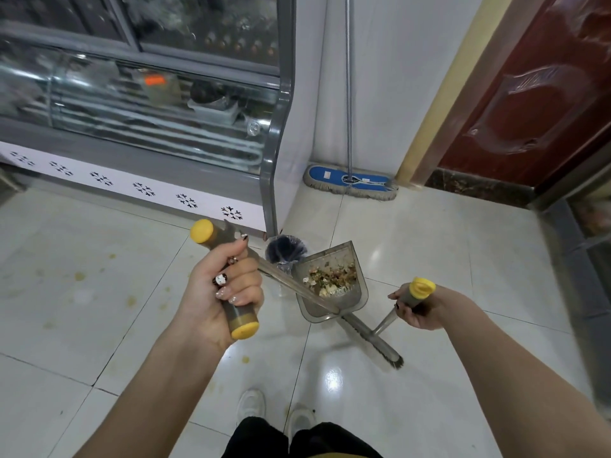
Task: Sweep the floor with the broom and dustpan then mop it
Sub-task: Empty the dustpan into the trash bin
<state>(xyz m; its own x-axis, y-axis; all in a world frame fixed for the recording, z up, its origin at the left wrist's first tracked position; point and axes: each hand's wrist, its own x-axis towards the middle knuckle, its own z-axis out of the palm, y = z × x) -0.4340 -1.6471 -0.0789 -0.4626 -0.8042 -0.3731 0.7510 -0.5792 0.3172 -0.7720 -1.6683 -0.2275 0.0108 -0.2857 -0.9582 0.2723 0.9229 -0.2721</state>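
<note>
Standing before the mop [350, 181]: bin [285, 249], loaded dustpan [327, 256] and broom [373, 342].

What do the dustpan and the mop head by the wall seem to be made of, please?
Dustpan: apparently smoky translucent plastic, glossy; the pale tile shows through its rim. Mop head: blue fabric top, matte, with a pale yarn-like fringe; fibre unclear.
</note>
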